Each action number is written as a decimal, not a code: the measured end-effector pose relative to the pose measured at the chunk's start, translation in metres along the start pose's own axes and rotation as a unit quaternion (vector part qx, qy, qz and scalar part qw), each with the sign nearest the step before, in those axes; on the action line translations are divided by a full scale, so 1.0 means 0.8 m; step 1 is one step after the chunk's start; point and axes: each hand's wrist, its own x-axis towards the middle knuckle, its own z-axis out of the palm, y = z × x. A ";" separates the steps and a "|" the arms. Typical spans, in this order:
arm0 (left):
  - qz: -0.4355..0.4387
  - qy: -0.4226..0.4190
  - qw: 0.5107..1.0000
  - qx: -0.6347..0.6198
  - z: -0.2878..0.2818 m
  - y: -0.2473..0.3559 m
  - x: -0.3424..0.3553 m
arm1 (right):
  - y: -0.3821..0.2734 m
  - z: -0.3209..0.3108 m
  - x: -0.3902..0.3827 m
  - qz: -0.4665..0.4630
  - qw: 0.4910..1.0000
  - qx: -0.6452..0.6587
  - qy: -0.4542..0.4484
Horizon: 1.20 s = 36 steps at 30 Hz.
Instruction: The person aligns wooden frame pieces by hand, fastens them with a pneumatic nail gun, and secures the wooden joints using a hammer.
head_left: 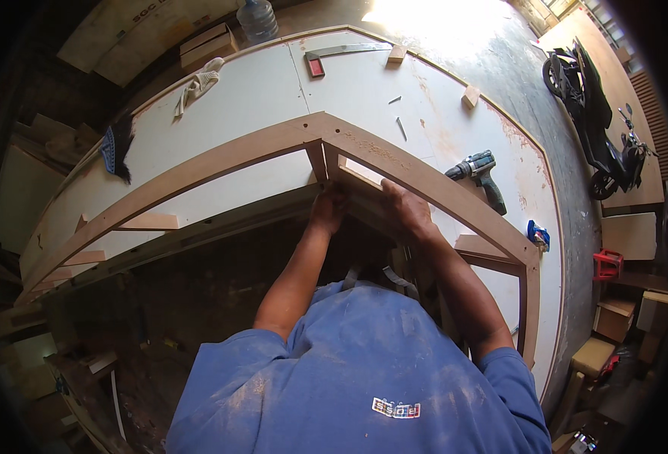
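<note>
Wood frame [379,153] mostly joined on white table [247,98]; strip [358,177] prob. not fixed yet.
R hand [408,208] curls round strip, inside corner; L hand [329,208] bent nearby, can't tell its grip.

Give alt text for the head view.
A person in blue works at a wooden frame, left hand by its middle upright, right hand on a board. On the white panel beyond lie a drill and a red-handled square.
</note>
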 end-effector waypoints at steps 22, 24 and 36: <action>0.004 0.032 0.999 0.009 0.000 -0.008 0.000 | 0.046 0.030 0.006 0.126 0.932 0.341 -0.002; 0.000 0.025 1.000 0.008 -0.008 -0.005 0.001 | 0.026 0.003 0.009 0.110 0.958 0.266 -0.014; -0.024 0.027 0.999 -0.016 -0.008 -0.002 -0.001 | -0.007 -0.028 0.005 0.079 0.985 0.149 -0.045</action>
